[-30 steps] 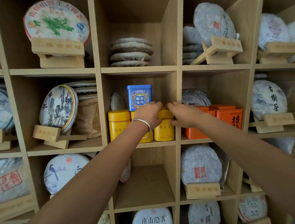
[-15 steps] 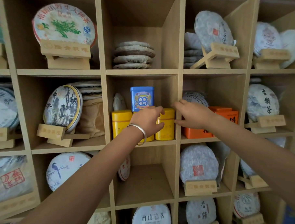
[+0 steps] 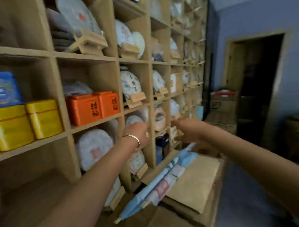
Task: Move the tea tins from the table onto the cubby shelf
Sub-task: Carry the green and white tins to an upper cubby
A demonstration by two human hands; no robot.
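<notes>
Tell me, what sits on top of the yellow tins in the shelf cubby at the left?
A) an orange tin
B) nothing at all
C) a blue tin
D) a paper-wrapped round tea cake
C: the blue tin rests directly on the yellow tins, while the orange tins stand on their own in the next cubby to the right.

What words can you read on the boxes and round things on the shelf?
None can be read; the picture is blurred.
Orange tins: black characters, too blurred.
Blue tin: label too blurred.
Yellow tins: no writing shows.
Round tea cakes: dark marks, unreadable.
</notes>
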